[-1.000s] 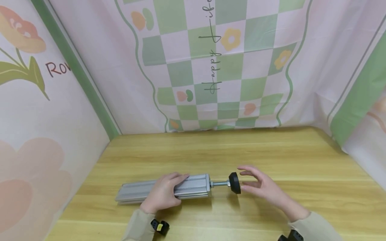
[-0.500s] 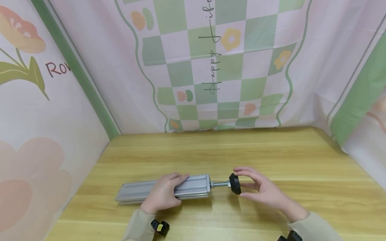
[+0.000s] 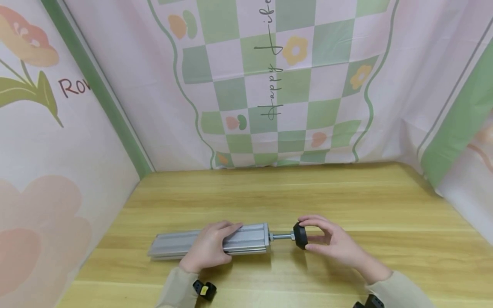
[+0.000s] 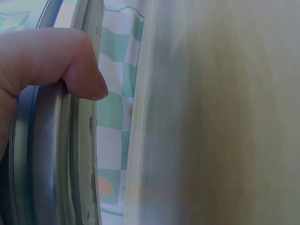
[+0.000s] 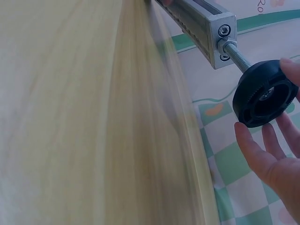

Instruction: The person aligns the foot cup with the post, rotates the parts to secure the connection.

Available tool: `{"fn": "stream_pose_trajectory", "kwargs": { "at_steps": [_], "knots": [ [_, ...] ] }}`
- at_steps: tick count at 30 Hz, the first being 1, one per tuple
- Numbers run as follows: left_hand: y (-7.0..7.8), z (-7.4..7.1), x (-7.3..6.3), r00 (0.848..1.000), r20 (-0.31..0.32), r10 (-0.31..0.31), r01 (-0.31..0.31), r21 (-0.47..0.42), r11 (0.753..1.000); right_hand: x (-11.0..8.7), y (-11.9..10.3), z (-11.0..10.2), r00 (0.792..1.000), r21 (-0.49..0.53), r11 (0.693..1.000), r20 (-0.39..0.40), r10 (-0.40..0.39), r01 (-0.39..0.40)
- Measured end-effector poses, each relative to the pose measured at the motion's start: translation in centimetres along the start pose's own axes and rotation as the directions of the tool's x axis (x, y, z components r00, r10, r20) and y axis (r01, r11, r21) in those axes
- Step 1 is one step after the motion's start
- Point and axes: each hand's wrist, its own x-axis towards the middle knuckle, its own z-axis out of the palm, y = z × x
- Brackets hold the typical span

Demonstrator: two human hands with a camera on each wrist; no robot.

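Note:
A silver aluminium profile (image 3: 246, 238) lies lengthwise across the table in the head view. My left hand (image 3: 208, 248) grips it around the middle, with a bent digit hooked over its edge in the left wrist view. From the right end plate (image 5: 223, 41) juts a threaded rod (image 3: 282, 236) with a nut, carrying a black levelling foot (image 3: 300, 235). My right hand (image 3: 334, 244) pinches this foot by its rim, fingertips above and thumb below in the head view. The foot's hollow underside (image 5: 267, 96) with a bolt at its centre shows in the right wrist view.
The wood-grain table (image 3: 269, 192) ends at a checked green and white curtain (image 3: 292, 115) behind. Printed fabric (image 3: 77, 149) walls in the left side, and more hangs at the right. A black wrist camera (image 3: 205, 291) sits at the left sleeve.
My right hand has moved slightly left from beside the levelling foot, and its fingers have come together on the rim. The left hand and the profile stay in place.

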Motion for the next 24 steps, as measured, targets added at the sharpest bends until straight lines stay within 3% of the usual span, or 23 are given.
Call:
{"fn": "stream_pose_trajectory", "kwargs": {
  "at_steps": [5,12,20,24],
  "knots": [
    [0.11,-0.09,0.0,1.0,-0.003,0.003,-0.003,0.001,1.0,-0.05,-0.24,0.02,0.994,0.021,0.994,-0.026,0.105,-0.105],
    [0.19,-0.1,-0.04,1.0,-0.002,0.009,-0.009,0.014,1.0,-0.07,-0.65,-0.05,0.969,0.001,0.97,-0.046,0.243,-0.243],
    [0.06,0.1,-0.05,1.0,-0.007,0.017,-0.017,0.012,1.0,0.13,-0.63,-0.24,0.938,0.183,0.921,0.022,0.347,-0.345],
    [0.0,0.06,0.01,1.0,-0.009,0.02,-0.02,0.004,1.0,0.48,-0.83,-0.18,0.905,0.223,0.881,0.014,0.425,-0.417]
  ]
}}
